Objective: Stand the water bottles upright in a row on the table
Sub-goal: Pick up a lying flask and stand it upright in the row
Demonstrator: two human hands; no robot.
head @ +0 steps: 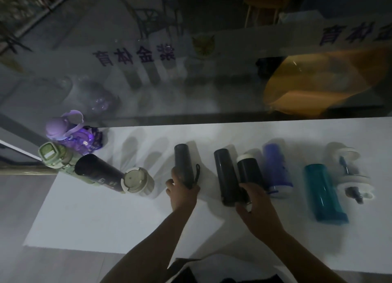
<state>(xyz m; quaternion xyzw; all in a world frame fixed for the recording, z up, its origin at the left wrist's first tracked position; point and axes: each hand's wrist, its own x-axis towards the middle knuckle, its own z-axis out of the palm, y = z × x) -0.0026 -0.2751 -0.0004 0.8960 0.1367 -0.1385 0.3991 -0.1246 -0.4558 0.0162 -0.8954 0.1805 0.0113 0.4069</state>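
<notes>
- Head view: the left hand (182, 192) is closing around the near end of the grey strap bottle (184, 165), which is lying on the white table (89, 219); the right hand (257, 202) is wrapping the near end of the short dark bottle (248, 173), which is lying between the tall black bottle (226, 176) and the blue bottle (276, 170).
- To do this well, I judge each hand should be pivoting its bottle about the base, setting it down beside the upright cream-lidded bottle (137, 182) to extend the row.
- Both forearms are reaching forward, wrists bent slightly, fingers curled over the bottles.
- The teal bottle (323, 192) and clear bottle (350, 172) are lying further right.
</notes>
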